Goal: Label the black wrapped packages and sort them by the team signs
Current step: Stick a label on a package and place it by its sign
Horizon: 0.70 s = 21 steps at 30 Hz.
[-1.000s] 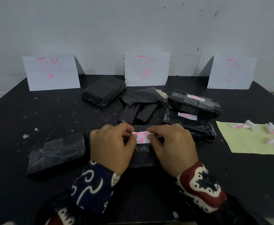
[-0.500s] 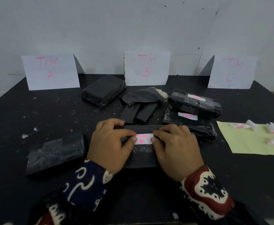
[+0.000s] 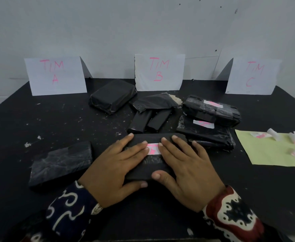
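A black wrapped package (image 3: 153, 167) lies in front of me on the black table (image 3: 59, 123). A white label with pink writing (image 3: 153, 149) sits on its top. My left hand (image 3: 118, 165) and my right hand (image 3: 187, 169) lie flat on the package, fingers straight, fingertips pressing the label's two ends. Both thumbs touch the package's near edge. Three white signs stand at the back: TIM A (image 3: 55, 75), TIM B (image 3: 159, 71), TIM C (image 3: 252, 75).
An unlabelled package (image 3: 61, 163) lies at my left, another (image 3: 112, 98) near the TIM B sign. Two labelled packages (image 3: 210, 112) are stacked at right, with loose black pieces (image 3: 150, 116) between. A green sheet (image 3: 272, 154) with several label scraps lies far right.
My hands went from pinching the label above the package to lying flat on it. The label now sits pressed on the package top, and my fingers have spread outward.
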Motion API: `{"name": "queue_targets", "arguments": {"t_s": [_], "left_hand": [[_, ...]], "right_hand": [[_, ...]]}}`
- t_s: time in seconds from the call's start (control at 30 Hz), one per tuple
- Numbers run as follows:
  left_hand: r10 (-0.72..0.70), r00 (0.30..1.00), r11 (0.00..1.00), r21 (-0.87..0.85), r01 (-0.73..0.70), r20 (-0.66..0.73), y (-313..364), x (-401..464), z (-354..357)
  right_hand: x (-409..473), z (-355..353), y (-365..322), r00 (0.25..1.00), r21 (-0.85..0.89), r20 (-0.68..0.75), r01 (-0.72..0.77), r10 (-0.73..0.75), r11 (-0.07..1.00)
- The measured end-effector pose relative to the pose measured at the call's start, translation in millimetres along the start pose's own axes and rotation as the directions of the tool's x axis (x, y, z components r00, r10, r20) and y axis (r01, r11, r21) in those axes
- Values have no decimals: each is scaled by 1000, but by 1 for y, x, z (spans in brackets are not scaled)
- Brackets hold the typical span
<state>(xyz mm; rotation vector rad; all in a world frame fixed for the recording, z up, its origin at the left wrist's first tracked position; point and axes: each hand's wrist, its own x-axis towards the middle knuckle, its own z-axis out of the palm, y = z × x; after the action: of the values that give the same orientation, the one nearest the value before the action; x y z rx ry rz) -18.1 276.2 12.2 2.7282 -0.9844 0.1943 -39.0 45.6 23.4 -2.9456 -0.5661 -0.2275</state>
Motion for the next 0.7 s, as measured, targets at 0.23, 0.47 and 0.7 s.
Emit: {"name": "queue_targets", "arguments": {"t_s": [0.23,0.47,0.7], "left_hand": [[-31,996,987,-160,18,-79,-3,0,7],[-27,986,989,-149,2,-166,-3,-2,15],[65,933,990,140,-16,-355,23,-8,20]], "right_hand": [[3,6,19,996,217,40,72,-82,974],[1,23,20,984,220,-167,97,-61,971],[-1,24,14,954,252,-295,130,-52,959]]}}
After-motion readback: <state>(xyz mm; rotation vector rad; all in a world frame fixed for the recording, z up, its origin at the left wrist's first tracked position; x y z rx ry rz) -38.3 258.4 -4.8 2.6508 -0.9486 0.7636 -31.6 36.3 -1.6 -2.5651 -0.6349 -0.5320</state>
